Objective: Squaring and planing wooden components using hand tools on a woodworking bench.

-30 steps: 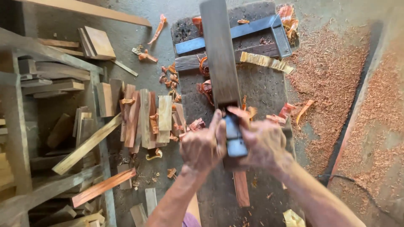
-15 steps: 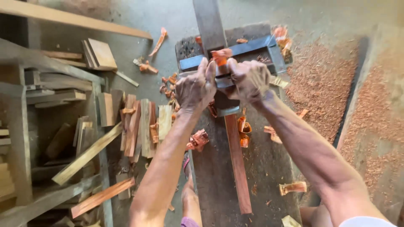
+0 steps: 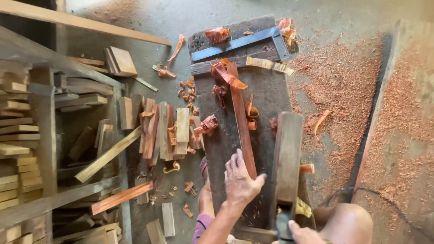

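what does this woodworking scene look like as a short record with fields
left hand: left hand flat on the near end of the reddish strip
right hand: right hand at the near end of the wooden plane, grip partly cut off
work surface: dark plank with a blue metal stop
around: curled shavings, sawdust, offcuts

Room: bare dark board right of the red strip | Blocked: plane lower right; blue stop frame at far end; curled shavings there | Left edge: stacked offcuts crowd close
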